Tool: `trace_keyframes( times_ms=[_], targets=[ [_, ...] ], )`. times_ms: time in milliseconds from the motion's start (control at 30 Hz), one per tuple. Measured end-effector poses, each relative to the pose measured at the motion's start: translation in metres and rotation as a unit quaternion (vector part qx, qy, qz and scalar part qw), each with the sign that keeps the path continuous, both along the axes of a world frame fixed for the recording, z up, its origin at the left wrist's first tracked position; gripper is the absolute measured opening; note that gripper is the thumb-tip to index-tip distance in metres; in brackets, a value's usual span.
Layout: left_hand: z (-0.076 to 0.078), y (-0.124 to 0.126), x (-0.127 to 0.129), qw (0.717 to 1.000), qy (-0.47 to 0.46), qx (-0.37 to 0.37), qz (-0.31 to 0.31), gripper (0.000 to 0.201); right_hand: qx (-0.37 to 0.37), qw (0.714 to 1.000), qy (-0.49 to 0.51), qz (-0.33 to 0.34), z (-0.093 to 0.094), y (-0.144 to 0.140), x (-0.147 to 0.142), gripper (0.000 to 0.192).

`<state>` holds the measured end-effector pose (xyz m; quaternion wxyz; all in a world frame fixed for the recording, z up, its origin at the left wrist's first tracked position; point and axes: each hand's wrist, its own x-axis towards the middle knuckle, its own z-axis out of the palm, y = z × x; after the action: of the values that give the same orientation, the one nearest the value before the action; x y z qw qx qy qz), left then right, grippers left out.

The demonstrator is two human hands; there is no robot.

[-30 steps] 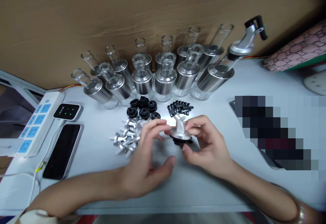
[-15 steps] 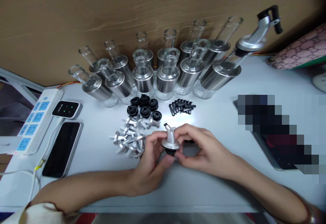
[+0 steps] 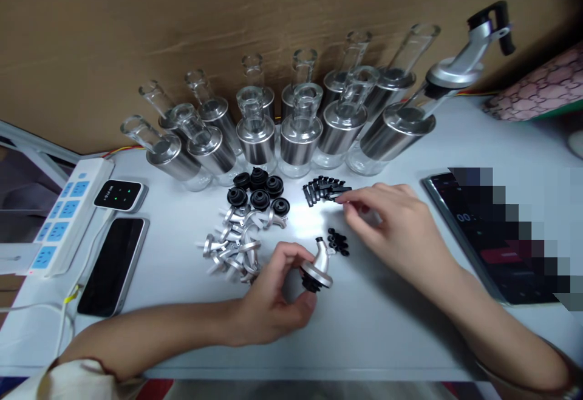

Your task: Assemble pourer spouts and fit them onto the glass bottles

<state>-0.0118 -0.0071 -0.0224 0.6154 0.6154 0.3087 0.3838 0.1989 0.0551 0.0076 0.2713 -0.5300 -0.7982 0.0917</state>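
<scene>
My left hand (image 3: 268,303) grips a silver pourer spout (image 3: 319,264) with a black rubber plug under it, just above the white table (image 3: 364,321). My right hand (image 3: 392,221) reaches to the pile of small black levers (image 3: 325,189), its fingertips pinching one at the pile's right edge. A cluster of tiny black rings (image 3: 337,242) lies between my hands. Silver spouts (image 3: 232,245) are heaped left of my left hand, with black rubber plugs (image 3: 259,190) behind them.
Several glass bottles with steel collars (image 3: 291,127) stand along the cardboard back wall; the rightmost carries a fitted pourer (image 3: 473,54). A power strip (image 3: 64,218), a small device (image 3: 119,195) and a phone (image 3: 112,263) lie at left. A tablet (image 3: 473,230) lies at right.
My right hand let go of the spout and moved up and right to the black levers. My left hand now holds the spout alone, tilted, a little lower.
</scene>
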Motion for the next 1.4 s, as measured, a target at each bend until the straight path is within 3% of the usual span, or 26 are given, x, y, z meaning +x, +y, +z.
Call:
trace_keyframes(
  times_ms=[200, 500, 667, 900, 1000, 1067, 1233, 1300, 1400],
  targets=[
    [0.002, 0.003, 0.004, 1.000, -0.023, 0.002, -0.001, 0.035, -0.033, 0.989, -0.135, -0.058, -0.011, 0.010, 0.011, 0.016],
    [0.006, 0.004, 0.005, 1.000, -0.017, 0.002, 0.020, 0.044, -0.041, 0.987, -0.141, -0.064, -0.014, 0.009, 0.007, 0.016],
    [0.007, 0.008, 0.002, 0.999, 0.022, 0.037, 0.008, 0.034, -0.049, 0.984, -0.160, -0.052, -0.014, 0.008, 0.006, 0.013],
    [0.005, 0.005, 0.002, 1.000, 0.017, -0.014, 0.008, 0.027, -0.045, 0.986, -0.155, -0.052, -0.015, 0.008, 0.006, 0.005],
    [0.006, 0.003, 0.003, 1.000, -0.010, -0.022, 0.001, 0.029, -0.049, 0.992, -0.101, -0.051, -0.011, 0.007, 0.004, 0.005],
    [0.006, 0.002, 0.004, 0.998, -0.030, -0.047, -0.002, 0.035, -0.076, 0.996, -0.007, -0.046, -0.005, 0.004, 0.001, 0.005],
    [0.005, 0.001, 0.005, 0.994, -0.069, -0.087, 0.010, 0.053, -0.193, 0.957, 0.216, 0.022, 0.010, -0.007, -0.009, 0.006],
    [0.004, 0.001, 0.005, 0.992, -0.082, -0.099, 0.012, 0.061, -0.214, 0.946, 0.240, 0.052, 0.013, -0.011, -0.011, 0.006],
    [0.004, 0.001, 0.004, 0.988, -0.088, -0.122, 0.024, 0.069, -0.189, 0.952, 0.231, 0.069, 0.014, -0.014, -0.014, 0.009]
  ],
)
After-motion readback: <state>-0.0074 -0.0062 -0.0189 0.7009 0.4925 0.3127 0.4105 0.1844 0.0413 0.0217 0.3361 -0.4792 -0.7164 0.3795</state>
